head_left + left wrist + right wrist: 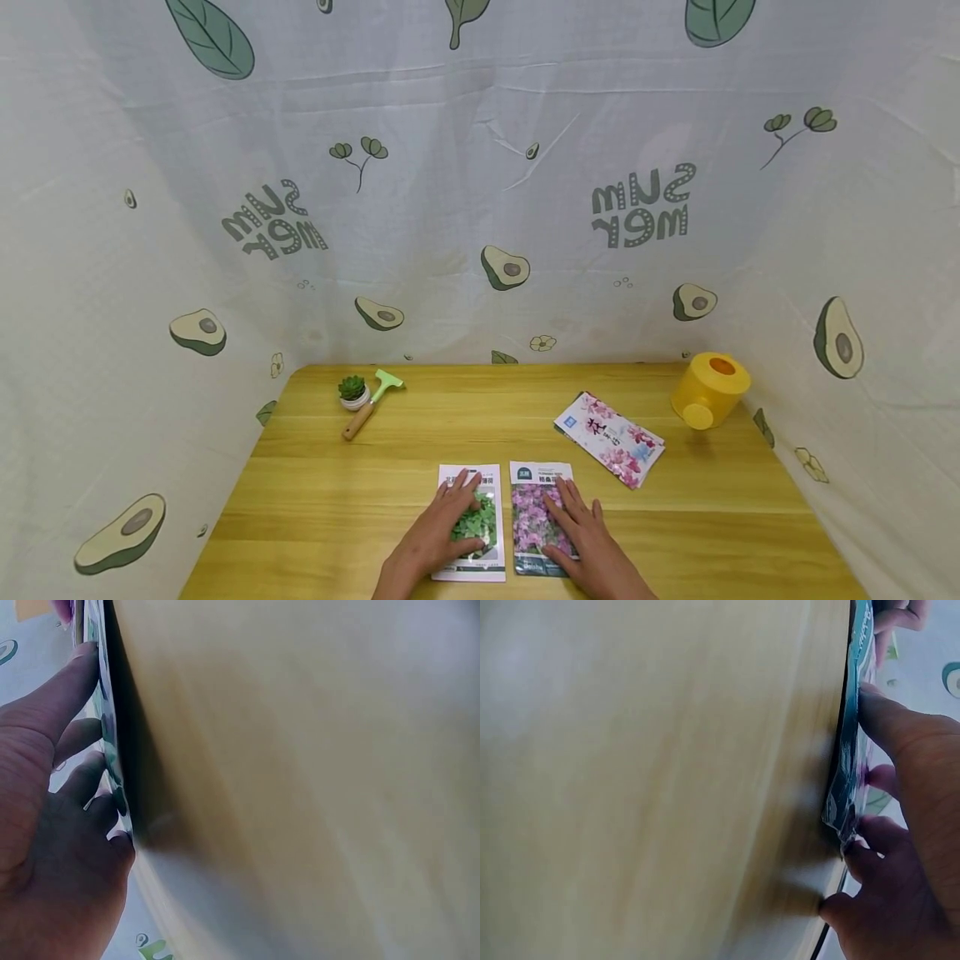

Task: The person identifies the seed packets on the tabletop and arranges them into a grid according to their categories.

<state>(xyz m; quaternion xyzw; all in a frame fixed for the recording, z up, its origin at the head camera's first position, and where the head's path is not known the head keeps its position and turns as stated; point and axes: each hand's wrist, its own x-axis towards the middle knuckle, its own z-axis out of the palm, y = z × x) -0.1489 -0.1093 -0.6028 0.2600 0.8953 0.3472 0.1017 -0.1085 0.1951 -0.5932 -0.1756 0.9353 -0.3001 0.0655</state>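
Two seed packets lie flat side by side near the table's front edge. On the left one, a white packet with green leaves (490,520), my left hand (441,527) rests with fingers spread. My right hand (590,540) rests on the packet with pink-purple flowers (528,510), its fingers spread over the right part. In the left wrist view the leaf packet's edge (112,742) shows under the fingertips. The right wrist view has the flower packet's dark teal edge (845,750) under the thumb and fingers, with one finger past its edge toward the wood.
A pink blossom-printed packet stack (611,442) lies slanted behind my right hand. At the back right is a yellow watering can (708,392). Back left, a small potted succulent (352,390) stands beside a green-headed rake with a wooden handle (360,421). A printed cloth (450,208) surrounds the table.
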